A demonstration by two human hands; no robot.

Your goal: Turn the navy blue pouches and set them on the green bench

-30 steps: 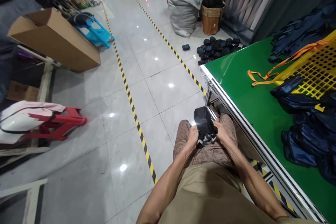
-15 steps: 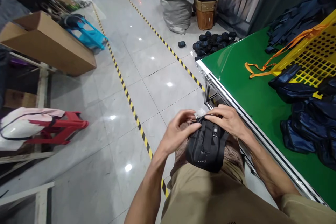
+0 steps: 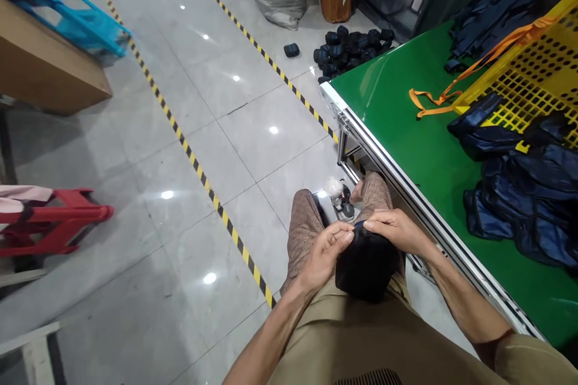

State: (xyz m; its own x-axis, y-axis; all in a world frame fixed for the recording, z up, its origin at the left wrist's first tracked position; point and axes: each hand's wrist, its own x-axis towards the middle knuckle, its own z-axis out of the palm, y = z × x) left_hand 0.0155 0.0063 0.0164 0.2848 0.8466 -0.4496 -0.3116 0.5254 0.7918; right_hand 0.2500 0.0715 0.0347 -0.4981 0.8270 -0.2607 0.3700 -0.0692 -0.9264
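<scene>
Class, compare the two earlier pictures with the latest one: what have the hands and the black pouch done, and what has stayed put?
The black pouch has come closer to the body, onto the lap. The left hand, open half a second ago, now pinches its top edge beside the right hand. The view has tilted down. The green table, yellow crate and navy bags lie as before.

Both forearms bare, reaching forward and down over the lap, converging toward the knees. Left hand (image 3: 326, 249) curled, palm turned inward, thumb and forefinger pinched together at the tips. Right hand (image 3: 394, 230) back-up, knuckles raised, fingers bent and pinched likewise. The two sets of fingertips sit just beside each other, nearly touching. Wrists slightly flexed; elbows held out to either side.
</scene>
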